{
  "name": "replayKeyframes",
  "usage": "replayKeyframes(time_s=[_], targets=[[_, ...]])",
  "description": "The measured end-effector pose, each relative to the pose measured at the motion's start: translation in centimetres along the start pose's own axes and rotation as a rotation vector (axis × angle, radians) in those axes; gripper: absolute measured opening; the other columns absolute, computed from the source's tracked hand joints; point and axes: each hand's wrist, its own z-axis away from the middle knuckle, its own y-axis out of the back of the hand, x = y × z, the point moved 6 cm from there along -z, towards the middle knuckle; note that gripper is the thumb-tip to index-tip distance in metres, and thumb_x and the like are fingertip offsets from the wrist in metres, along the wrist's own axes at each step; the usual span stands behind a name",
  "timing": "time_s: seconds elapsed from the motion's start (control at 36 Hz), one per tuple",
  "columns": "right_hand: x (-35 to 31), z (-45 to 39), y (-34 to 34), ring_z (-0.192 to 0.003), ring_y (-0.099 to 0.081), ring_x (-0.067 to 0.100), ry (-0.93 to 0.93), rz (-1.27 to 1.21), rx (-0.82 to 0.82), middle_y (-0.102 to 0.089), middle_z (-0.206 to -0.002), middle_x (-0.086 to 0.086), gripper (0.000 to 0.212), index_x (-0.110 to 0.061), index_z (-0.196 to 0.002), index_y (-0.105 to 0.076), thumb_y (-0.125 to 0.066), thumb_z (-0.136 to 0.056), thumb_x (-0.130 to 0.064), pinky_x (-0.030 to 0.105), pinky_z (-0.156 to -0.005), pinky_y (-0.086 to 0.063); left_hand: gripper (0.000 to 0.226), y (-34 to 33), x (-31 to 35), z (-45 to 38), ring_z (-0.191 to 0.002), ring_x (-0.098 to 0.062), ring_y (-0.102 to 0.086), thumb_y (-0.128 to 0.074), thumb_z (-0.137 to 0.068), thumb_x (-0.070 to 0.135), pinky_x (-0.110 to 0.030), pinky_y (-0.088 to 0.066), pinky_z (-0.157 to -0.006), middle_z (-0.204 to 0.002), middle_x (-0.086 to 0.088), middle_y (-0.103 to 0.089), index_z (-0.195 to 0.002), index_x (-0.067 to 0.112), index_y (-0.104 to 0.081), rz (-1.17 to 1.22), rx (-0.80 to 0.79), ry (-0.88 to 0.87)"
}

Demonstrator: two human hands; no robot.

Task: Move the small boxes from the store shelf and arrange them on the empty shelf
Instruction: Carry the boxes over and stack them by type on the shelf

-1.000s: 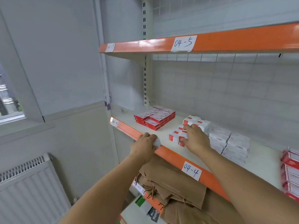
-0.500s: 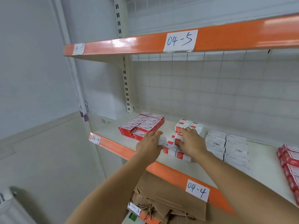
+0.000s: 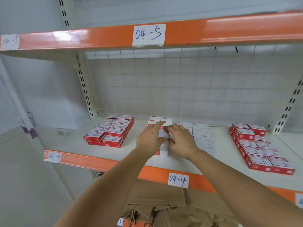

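Both hands on the white-and-red small boxes (image 3: pixel 161 122) at mid-shelf (image 3: pixel 68 141): left hand (image 3: pixel 150 136) lies flat, fingers extended, on the row; right hand (image 3: pixel 181 140) curls its fingers around one box beside it.

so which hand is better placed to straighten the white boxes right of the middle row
Right. The right hand already lies next to the white boxes, while the left hand sits on the far side of the middle row.
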Motion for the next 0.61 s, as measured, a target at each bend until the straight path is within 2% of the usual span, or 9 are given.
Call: replayKeyframes(time_s=[0.17, 0.28, 0.42, 0.5, 0.56, 0.61], targets=[[4.7, 1.1, 2.1, -0.124, -0.042, 0.021, -0.115, -0.06, 0.092, -0.051, -0.135, 0.0, 0.042, -0.019, -0.134, -0.05, -0.051, -0.094, -0.009, 0.033, -0.099, -0.036, 0.063, -1.5, 3.1, -0.8, -0.127, -0.022, -0.045, -0.061, -0.091, 0.012, -0.033, -0.041, -0.096, -0.141, -0.003, -0.046, -0.146, 0.022, -0.033, 0.107, -0.061, -0.052], [7.9, 2.3, 2.9, -0.121, -0.044, 0.021, -0.216, -0.131, 0.117, -0.051, -0.131, 0.002, 0.044, -0.018, -0.132, -0.05, -0.051, -0.091, -0.003, 0.032, -0.098, -0.038, 0.056, -2.7, 4.3, -1.2, -0.116, -0.024, -0.054, -0.058, -0.091, 0.005, -0.029, -0.047, -0.09, -0.134, -0.006, -0.053, -0.142, 0.02, -0.04, 0.179, -0.075, 0.014], [10.2, 3.5, 3.1, -0.122, -0.044, 0.022, -0.264, -0.166, 0.118, -0.052, -0.13, 0.003, 0.044, -0.017, -0.129, -0.051, -0.053, -0.089, 0.0, 0.035, -0.1, -0.039, 0.049, -4.2, 6.3, -0.9, -0.119, -0.024, -0.055, -0.058, -0.094, 0.012, -0.035, -0.045, -0.1, -0.135, -0.007, -0.053, -0.141, 0.017, -0.044, 0.174, -0.114, 0.001], [10.8, 3.9, 3.3, -0.122, -0.044, 0.022, -0.285, -0.189, 0.124, -0.052, -0.128, 0.003, 0.044, -0.017, -0.128, -0.051, -0.052, -0.088, 0.001, 0.035, -0.1, -0.038, 0.048, -4.7, 7.1, -0.9, -0.12, -0.023, -0.054, -0.058, -0.095, 0.016, -0.039, -0.046, -0.101, -0.138, -0.006, -0.052, -0.141, 0.017, -0.044, 0.178, -0.105, 0.007], [11.0, 4.0, 3.4, -0.12, -0.045, 0.022, -0.294, -0.201, 0.125, -0.052, -0.126, 0.002, 0.043, -0.018, -0.127, -0.052, -0.052, -0.088, 0.001, 0.035, -0.099, -0.039, 0.05, -4.9, 7.4, -1.2, -0.119, -0.022, -0.055, -0.057, -0.096, 0.02, -0.035, -0.046, -0.097, -0.136, -0.004, -0.053, -0.143, 0.02, -0.041, 0.151, -0.108, 0.015], [11.1, 3.9, 3.5, -0.119, -0.045, 0.021, -0.304, -0.221, 0.126, -0.052, -0.125, 0.001, 0.043, -0.018, -0.127, -0.051, -0.053, -0.088, 0.002, 0.035, -0.098, -0.04, 0.051, -5.1, 7.5, -1.6, -0.113, -0.021, -0.058, -0.055, -0.097, 0.022, -0.029, -0.043, -0.086, -0.13, -0.004, -0.058, -0.145, 0.022, -0.038, 0.137, -0.116, 0.032]])
